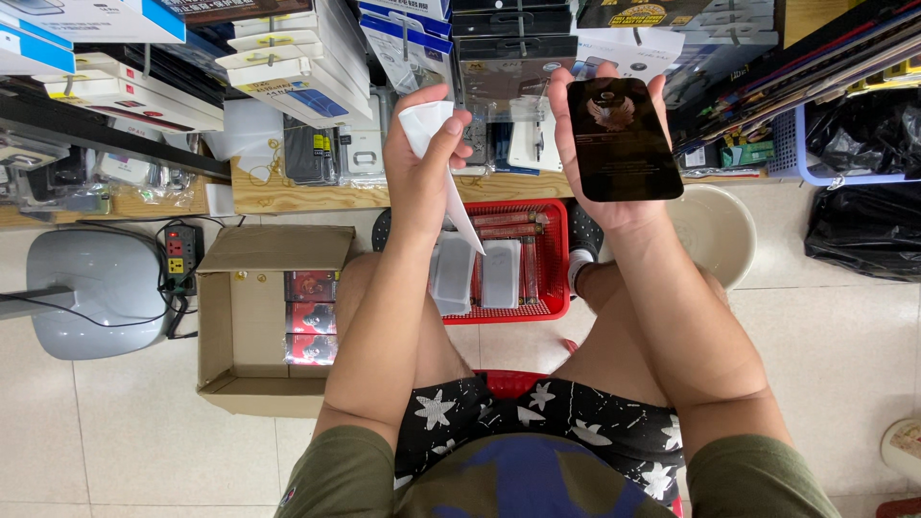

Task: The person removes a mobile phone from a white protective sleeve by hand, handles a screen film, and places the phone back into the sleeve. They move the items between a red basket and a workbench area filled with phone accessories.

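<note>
**A:** What does the head camera show in the person's hands?

**B:** Two hands, raised over the knees. The left hand [419, 163] is closed, thumb and fingers pinching one white cloth-like strip [439, 158] whose tail hangs down toward the red basket [554, 261]. The right hand [609, 144] is half open, cradling one glossy black phone-shaped panel [622, 139] upright on the palm, fingertips curling over its top edge.

**A:** And below them?

**B:** One red basket on the floor between the feet, holding two pale boxes at its left side and a few reddish packets at its back edge; I cannot count those exactly. To its left, one open cardboard box [223, 317] with three red-and-black packets stacked along its right wall. Beyond that, one grey stool [101, 293] and one power strip [180, 251].
</note>
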